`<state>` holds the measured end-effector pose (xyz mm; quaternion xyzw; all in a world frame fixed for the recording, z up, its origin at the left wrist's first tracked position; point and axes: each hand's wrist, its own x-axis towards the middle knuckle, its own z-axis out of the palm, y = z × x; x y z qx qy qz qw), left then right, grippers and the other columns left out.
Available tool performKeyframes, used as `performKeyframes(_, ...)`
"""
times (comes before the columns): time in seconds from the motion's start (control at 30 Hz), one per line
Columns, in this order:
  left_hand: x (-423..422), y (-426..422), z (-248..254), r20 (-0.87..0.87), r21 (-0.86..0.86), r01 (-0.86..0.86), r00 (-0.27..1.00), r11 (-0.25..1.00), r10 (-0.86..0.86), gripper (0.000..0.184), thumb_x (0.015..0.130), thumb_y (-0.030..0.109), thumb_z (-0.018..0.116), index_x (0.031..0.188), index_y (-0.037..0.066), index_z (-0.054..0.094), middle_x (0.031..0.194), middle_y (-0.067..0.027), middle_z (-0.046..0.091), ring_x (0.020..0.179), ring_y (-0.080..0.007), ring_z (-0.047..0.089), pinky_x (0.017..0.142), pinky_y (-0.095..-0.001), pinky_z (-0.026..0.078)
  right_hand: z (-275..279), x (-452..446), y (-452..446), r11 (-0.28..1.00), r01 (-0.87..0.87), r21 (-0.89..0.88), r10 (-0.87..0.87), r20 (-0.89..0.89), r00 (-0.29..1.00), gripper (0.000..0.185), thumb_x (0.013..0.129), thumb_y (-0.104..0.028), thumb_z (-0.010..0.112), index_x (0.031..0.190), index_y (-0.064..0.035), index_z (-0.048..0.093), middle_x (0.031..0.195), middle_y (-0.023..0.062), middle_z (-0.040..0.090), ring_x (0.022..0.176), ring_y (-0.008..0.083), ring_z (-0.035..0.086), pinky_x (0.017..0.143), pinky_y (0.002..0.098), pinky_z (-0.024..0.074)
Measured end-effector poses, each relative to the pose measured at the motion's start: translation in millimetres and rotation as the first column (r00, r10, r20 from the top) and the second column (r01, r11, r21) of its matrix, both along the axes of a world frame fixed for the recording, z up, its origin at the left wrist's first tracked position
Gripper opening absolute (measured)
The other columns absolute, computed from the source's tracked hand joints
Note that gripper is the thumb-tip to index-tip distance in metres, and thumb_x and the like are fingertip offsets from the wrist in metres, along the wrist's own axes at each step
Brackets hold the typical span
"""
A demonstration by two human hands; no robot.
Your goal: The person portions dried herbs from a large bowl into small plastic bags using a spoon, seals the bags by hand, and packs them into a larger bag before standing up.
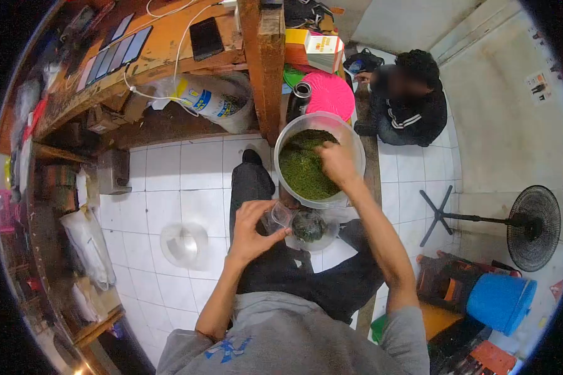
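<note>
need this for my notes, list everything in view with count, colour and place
tub: one, whitish, in front of the person
crumbly stuff: one mass, green, in the tub
small cup: one, clear, in left hand
bowl: one, clear, below tub, dark green contents
ridged disc: one, pink, beyond tub
tablet or phone: one, black, on wooden table
sack: one, mostly white, under table
basin: one, clear, floor at left
fan: one, black, right
bucket: one, blue, lower right
seated person: one, black top, upper right
other clutter: uncounted, mixed, edges
left hand: one, bare, fingers around cup
right hand: one, bare, fingers in green stuff
</note>
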<state>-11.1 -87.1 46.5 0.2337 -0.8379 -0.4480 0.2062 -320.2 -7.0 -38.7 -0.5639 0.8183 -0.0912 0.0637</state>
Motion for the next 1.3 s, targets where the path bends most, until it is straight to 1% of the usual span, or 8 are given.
performKeyframes(0.17,10.3,-12.2,1.1,0.011,-0.044,-0.035,0.999,0.998,0.036,0.065,0.066,0.030,0.093,0.122,0.007,0.069,0.117,-0.0102,0.069,0.113,-0.0299,0.061,0.101,-0.0421,0.044,35.2,36.5,20.3,0.993,-0.115,-0.040,0.118,0.099,0.988,0.023,0.068,-0.002,0.067,0.089,-0.0050,0.074,0.087,0.0194,0.067,0.088,0.0387,0.068,0.079,0.0484,0.0556)
performKeyframes(0.33,11.9,-25.1,-6.1,0.062,-0.022,-0.087,0.994,0.996,0.088,0.066,0.065,0.027,0.093,0.124,0.007,0.069,0.119,-0.0116,0.069,0.114,-0.0298,0.062,0.102,-0.0418,0.046,65.8,39.4,57.5,0.994,0.012,0.112,-0.036,0.210,0.977,0.031,0.073,-0.004,0.061,0.099,-0.0030,0.077,0.087,0.0229,0.069,0.085,0.0404,0.069,0.079,0.0487,0.0553)
performKeyframes(0.6,-14.6,-24.4,11.6,0.018,-0.045,-0.105,0.994,0.993,0.106,0.065,0.065,0.025,0.092,0.123,0.007,0.069,0.116,-0.0111,0.070,0.113,-0.0287,0.062,0.102,-0.0408,0.045,47.1,56.2,42.1,0.986,0.165,0.026,-0.158,0.462,0.873,0.032,0.076,-0.008,0.062,0.103,-0.0058,0.079,0.094,0.0277,0.071,0.086,0.0409,0.071,0.086,0.0461,0.0569)
performKeyframes(0.77,-30.5,-26.7,15.0,0.000,-0.069,-0.103,0.995,0.992,0.104,0.063,0.066,0.024,0.091,0.122,0.005,0.069,0.114,-0.0129,0.070,0.109,-0.0291,0.064,0.098,-0.0410,0.048,54.8,34.9,69.0,0.950,0.298,0.092,-0.265,0.743,0.615,0.029,0.076,-0.016,0.073,0.103,-0.0064,0.080,0.092,0.0206,0.076,0.079,0.0348,0.074,0.080,0.0387,0.0581)
performKeyframes(0.9,-68.1,-31.4,5.6,-0.058,-0.162,-0.086,0.995,0.983,0.078,0.060,0.064,0.026,0.091,0.117,0.006,0.071,0.110,-0.0119,0.071,0.106,-0.0304,0.064,0.091,-0.0421,0.049,85.2,26.1,90.0,0.879,0.463,0.112,-0.358,0.797,0.486,0.026,0.082,-0.013,0.075,0.106,-0.0066,0.079,0.080,0.0114,0.076,0.067,0.0184,0.070,0.064,0.0326,0.0545)
performKeyframes(1.07,-124.6,-26.8,-10.1,-0.033,-0.288,-0.067,0.998,0.955,0.060,0.054,0.070,0.033,0.086,0.115,0.008,0.071,0.106,-0.0092,0.071,0.104,-0.0300,0.063,0.091,-0.0437,0.045,118.5,36.1,100.9,0.809,0.583,-0.074,-0.318,0.779,0.540,0.022,0.088,-0.005,0.072,0.110,-0.0014,0.077,0.079,0.0031,0.073,0.064,0.0083,0.061,0.058,0.0274,0.0504)
performKeyframes(1.13,-139.8,-21.9,-13.2,-0.056,-0.294,-0.078,0.996,0.953,0.065,0.054,0.070,0.034,0.086,0.115,0.008,0.071,0.106,-0.0092,0.071,0.104,-0.0300,0.063,0.092,-0.0436,0.045,129.3,47.5,100.6,0.772,0.608,-0.187,-0.349,0.675,0.650,0.026,0.086,-0.006,0.072,0.112,-0.0052,0.076,0.081,0.0126,0.074,0.067,0.0162,0.069,0.062,0.0309,0.0531)
performKeyframes(1.3,-157.9,-15.7,-21.5,-0.054,-0.233,-0.060,0.997,0.971,0.048,0.055,0.070,0.035,0.086,0.114,0.006,0.071,0.105,-0.0101,0.071,0.105,-0.0305,0.063,0.092,-0.0438,0.044,135.4,66.9,99.9,0.768,0.561,-0.307,-0.360,0.518,0.776,0.024,0.085,-0.002,0.070,0.107,-0.0040,0.076,0.101,0.0193,0.074,0.083,0.0295,0.073,0.071,0.0357,0.0575)
